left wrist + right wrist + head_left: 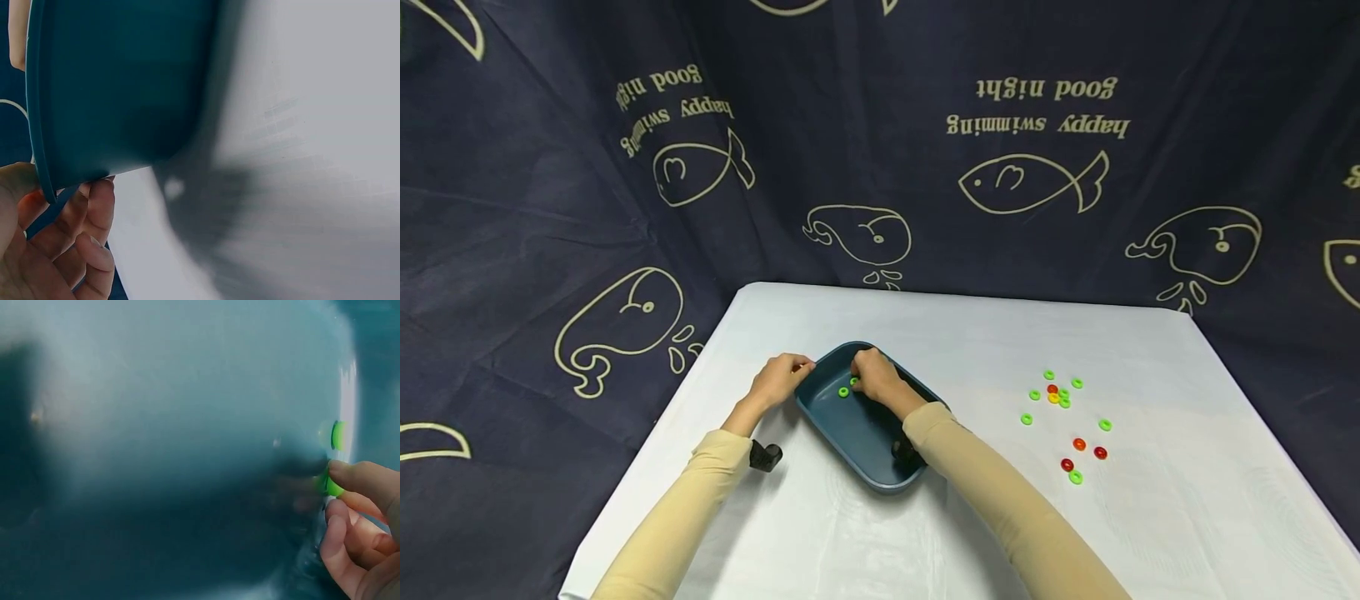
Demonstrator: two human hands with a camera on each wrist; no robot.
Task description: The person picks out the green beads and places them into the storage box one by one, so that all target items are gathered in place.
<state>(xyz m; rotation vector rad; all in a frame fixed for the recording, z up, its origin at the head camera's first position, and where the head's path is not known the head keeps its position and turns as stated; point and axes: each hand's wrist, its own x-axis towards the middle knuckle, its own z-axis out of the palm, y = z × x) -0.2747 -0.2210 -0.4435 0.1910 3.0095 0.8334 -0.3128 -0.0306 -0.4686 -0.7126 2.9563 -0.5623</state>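
Note:
A dark teal rectangular plastic basin (pixel 865 433) sits at an angle on the white table. My left hand (pixel 781 379) grips its far left corner, and in the left wrist view the thumb lies over the rim (pixel 39 125) with fingers beneath it. Inside the basin, my right hand (pixel 876 373) pinches a small green ring (pixel 334 482) between thumb and fingertips, close to the basin floor. Another green ring (pixel 338 435) lies just beside it, also visible in the head view (pixel 843 392). The right forearm covers part of the basin's right side.
On the right of the white table (pixel 1180 517) lie scattered green rings (pixel 1027 419), several red rings (pixel 1101 452) and a yellow ring (pixel 1054 398). A dark blue curtain (pixel 880 167) with fish drawings hangs behind the table.

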